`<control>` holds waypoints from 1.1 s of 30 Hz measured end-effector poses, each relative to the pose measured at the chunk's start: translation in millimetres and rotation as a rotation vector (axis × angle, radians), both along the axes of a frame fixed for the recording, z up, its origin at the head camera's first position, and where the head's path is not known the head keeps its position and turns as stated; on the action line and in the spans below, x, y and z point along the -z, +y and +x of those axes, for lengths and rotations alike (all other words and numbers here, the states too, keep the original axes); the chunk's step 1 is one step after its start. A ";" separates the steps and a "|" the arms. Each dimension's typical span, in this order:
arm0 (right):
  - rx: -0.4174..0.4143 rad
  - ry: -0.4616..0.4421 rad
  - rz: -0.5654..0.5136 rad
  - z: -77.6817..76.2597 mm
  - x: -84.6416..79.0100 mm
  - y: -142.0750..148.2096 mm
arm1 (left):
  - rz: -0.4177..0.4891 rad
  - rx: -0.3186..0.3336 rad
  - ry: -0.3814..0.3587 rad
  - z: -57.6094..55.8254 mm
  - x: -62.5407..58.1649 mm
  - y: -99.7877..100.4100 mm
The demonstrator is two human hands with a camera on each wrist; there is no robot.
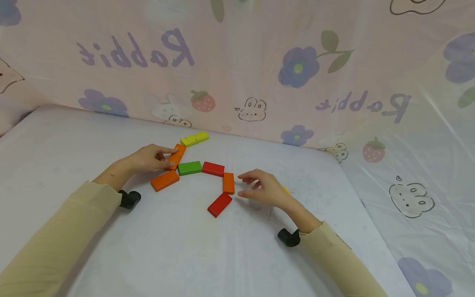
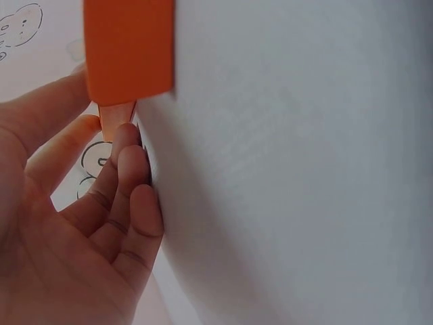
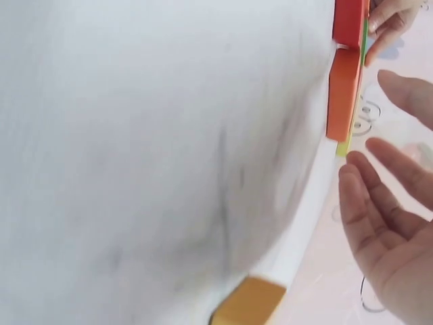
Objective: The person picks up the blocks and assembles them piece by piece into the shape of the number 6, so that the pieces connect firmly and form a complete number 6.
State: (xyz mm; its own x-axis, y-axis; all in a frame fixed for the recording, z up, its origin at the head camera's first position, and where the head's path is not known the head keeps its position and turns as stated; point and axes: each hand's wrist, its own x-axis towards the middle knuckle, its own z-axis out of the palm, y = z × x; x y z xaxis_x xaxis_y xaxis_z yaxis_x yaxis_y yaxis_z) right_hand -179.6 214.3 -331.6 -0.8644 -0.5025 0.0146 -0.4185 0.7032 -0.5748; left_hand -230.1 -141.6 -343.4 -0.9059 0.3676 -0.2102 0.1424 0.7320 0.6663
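My left hand point(image 1: 149, 159) pinches an orange block point(image 1: 179, 153) by its two ends, thumb at the near end and a fingertip at the far end. Just nearer lies a second orange block point(image 1: 165, 180), which fills the top of the left wrist view. To the right, a green block point(image 1: 190, 168) and a red block point(image 1: 213, 168) lie end to end, followed by an orange block point(image 1: 228, 183) and another red block point(image 1: 220, 204). Beside that orange block hovers my right hand point(image 1: 265, 189), fingers apart from the thumb and holding nothing.
A yellow block point(image 1: 194, 139) lies at the far end of the row, near the printed cloth backdrop point(image 1: 241, 74). Another yellow block point(image 3: 250, 301) lies past my right hand, mostly hidden in the head view. All rest on a white surface point(image 1: 178, 247).
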 end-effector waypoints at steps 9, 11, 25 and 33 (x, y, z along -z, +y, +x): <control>-0.062 0.015 -0.042 -0.5 -1.4 29.0 | -0.005 0.003 -0.004 1.0 -1.3 0.0; -0.069 0.013 -0.040 -0.5 -1.5 36.2 | -0.004 0.004 -0.005 0.2 -0.8 0.1; -0.073 -0.068 -0.008 1.6 -1.6 78.2 | 0.013 0.012 -0.004 -1.0 0.8 -2.1; -0.087 -0.075 0.033 4.2 0.1 92.5 | -0.005 0.010 0.001 -0.1 -0.8 0.3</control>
State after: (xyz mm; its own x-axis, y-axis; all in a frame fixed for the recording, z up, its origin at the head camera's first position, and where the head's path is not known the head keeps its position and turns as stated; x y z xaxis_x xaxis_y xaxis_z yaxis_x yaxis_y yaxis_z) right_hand -175.4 306.8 -331.7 -0.8158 -0.5746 -0.0659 -0.4354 0.6851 -0.5841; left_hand -230.2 -141.3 -342.6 -0.9023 0.3759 -0.2109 0.1510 0.7340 0.6622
